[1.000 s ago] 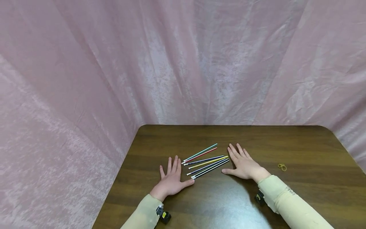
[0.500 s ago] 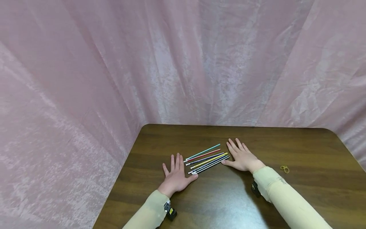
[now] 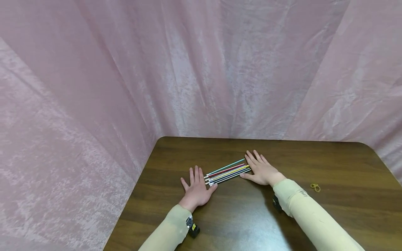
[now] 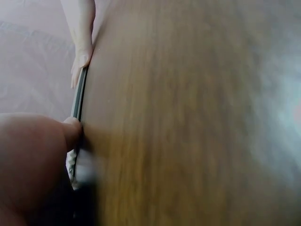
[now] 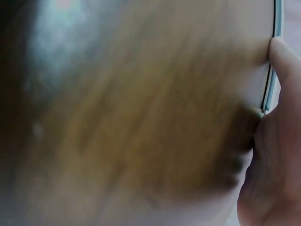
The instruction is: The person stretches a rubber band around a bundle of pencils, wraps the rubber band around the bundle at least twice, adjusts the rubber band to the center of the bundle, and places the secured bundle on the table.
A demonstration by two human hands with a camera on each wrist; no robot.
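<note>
Several slim pencils in teal, red, yellow and dark colours, with white ends at the left, lie slanting side by side on the table. Flat at their left ends is my left hand, fingers straight, thumb spread to the nearest dark pencil. My right hand lies at their other ends, its fingers extended and its thumb at the near side of the row. In the left wrist view, the left thumb presses against a dark pencil. The right wrist view has the right thumb against the row's side.
A yellow rubber band, looped on itself, lies to the right of the right hand on the brown wooden table. Pink curtains hang behind the table and along its left side.
The pencils were fanned apart and are now drawn into a tighter row. Both hands have moved closer together, the right one leftward, with the thumbs pushing up from the near side.
</note>
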